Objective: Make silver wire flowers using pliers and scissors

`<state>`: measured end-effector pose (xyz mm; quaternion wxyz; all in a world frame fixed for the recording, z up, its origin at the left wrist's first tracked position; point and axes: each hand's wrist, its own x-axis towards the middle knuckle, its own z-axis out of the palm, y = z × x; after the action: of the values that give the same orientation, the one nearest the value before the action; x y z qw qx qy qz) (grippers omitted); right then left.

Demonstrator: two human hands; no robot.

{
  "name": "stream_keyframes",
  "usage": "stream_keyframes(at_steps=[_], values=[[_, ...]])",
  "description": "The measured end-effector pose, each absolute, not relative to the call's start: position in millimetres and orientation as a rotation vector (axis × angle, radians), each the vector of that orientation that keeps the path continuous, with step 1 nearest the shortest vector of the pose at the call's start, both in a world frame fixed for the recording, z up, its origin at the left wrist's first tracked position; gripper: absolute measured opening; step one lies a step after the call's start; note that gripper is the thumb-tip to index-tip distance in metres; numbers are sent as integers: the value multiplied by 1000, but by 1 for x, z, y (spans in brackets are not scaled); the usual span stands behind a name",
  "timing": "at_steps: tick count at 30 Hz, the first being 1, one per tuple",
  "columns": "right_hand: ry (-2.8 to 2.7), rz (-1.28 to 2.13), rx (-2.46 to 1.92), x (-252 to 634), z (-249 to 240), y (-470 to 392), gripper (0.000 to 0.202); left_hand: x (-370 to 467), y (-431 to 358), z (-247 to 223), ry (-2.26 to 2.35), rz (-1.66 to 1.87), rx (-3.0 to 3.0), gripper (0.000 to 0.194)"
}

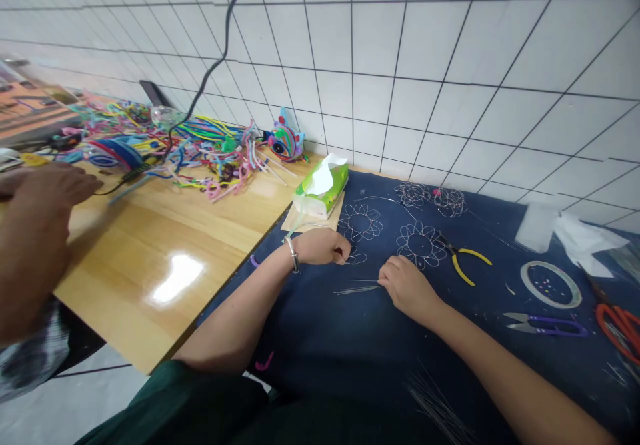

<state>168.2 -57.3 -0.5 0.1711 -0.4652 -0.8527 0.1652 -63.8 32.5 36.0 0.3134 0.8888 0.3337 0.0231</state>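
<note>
My left hand (323, 246), with a silver bracelet at its wrist, is closed in a pinch at a small looped wire (359, 258). My right hand (407, 286) is closed on the ends of several thin straight wires (356, 290) that stick out to the left over the dark blue mat (320, 338). Just beyond my hands lie two flower-shaped wire rings, one on the left (373, 226) and a larger one on the right (440, 252). Pliers with yellow handles (465, 273) rest with their jaws against the larger ring.
A green tissue pack (330, 188) stands behind my left hand. To the right lie a round ring of tape with beads (527, 292), purple snips (560, 326) and red-handled scissors (617, 328). A co-worker's hand (55, 185) is over the wooden table (125, 258) with colourful pipe cleaners (215, 138).
</note>
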Motion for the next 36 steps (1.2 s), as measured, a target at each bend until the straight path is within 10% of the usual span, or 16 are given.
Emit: stream_keyframes(at_steps=[23, 36], values=[[-2146, 780, -1400, 179, 15, -50, 9, -36, 5, 37, 709, 292, 2672, 19], [-2440, 382, -1339, 180, 11, -53, 15, -22, -12, 41, 834, 170, 2996, 14]])
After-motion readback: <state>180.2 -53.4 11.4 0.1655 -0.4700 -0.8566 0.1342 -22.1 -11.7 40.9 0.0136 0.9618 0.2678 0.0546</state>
